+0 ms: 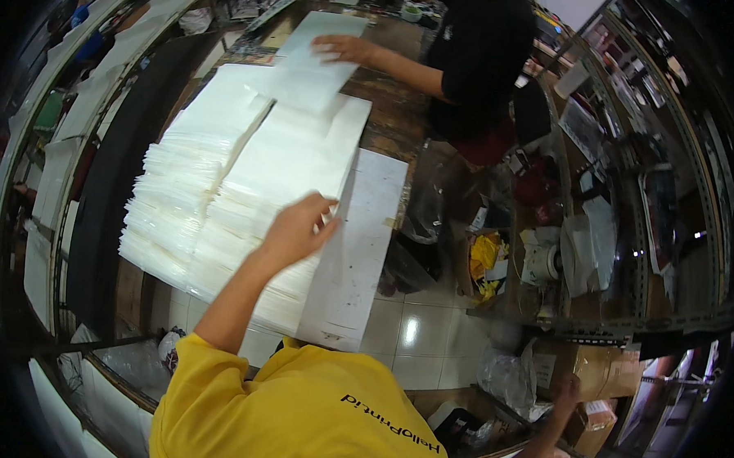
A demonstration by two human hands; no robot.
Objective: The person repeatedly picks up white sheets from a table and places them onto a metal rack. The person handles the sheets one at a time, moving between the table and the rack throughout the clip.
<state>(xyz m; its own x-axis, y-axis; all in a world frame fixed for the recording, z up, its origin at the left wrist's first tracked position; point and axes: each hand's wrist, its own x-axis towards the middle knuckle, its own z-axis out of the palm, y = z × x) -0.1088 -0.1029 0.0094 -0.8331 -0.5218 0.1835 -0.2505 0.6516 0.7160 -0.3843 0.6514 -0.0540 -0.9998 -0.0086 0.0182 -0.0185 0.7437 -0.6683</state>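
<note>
My left hand [300, 228] hovers over the near right part of a big layered stack of white sheets [284, 156]. Its fingers are slightly bent and spread, and nothing shows between them. A second stack of white sheets [177, 176] lies close along the left side, its near edges fanned out in layers. My right hand [569, 393] is far out at the lower right, beside a cardboard box [594, 370]; its fingers are smeared, so their grip is unclear. Across the table, a co-worker's hand [342, 49] is over a pale, blurred sheet [313, 63] at the far end of the stacks.
A scuffed white board [363, 221] sticks out right of the stacks on a dark worn table [396, 136]. The co-worker in black [485, 62] stands at the far right side. Cluttered shelves [614, 199] line the right, more racks [69, 110] the left. Clear plastic bags [508, 370] lie behind my right side.
</note>
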